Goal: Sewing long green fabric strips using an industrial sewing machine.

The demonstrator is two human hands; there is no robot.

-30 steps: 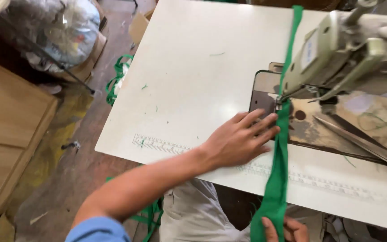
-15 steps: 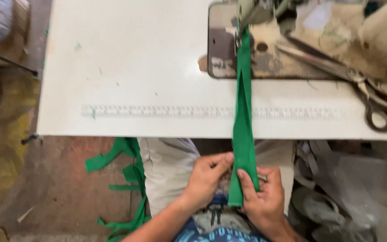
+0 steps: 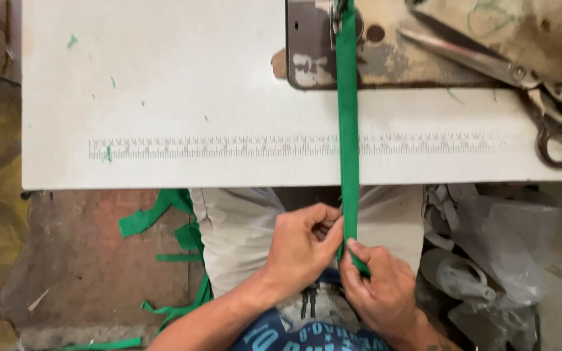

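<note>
Head view, near to far: my right hand (image 3: 385,292) and left hand (image 3: 304,250) both pinch the near end of the green fabric strip (image 3: 348,149) over my lap, fingers closed on it, right thumb on top. Left fingers look to be folding the edge, hard to tell. From the grip the strip runs straight away from me, long axis front to back, taut over the white table (image 3: 164,84) edge and printed ruler (image 3: 229,147), onto the sewing machine plate (image 3: 310,45). Scissors (image 3: 521,84) lie far right, apart.
</note>
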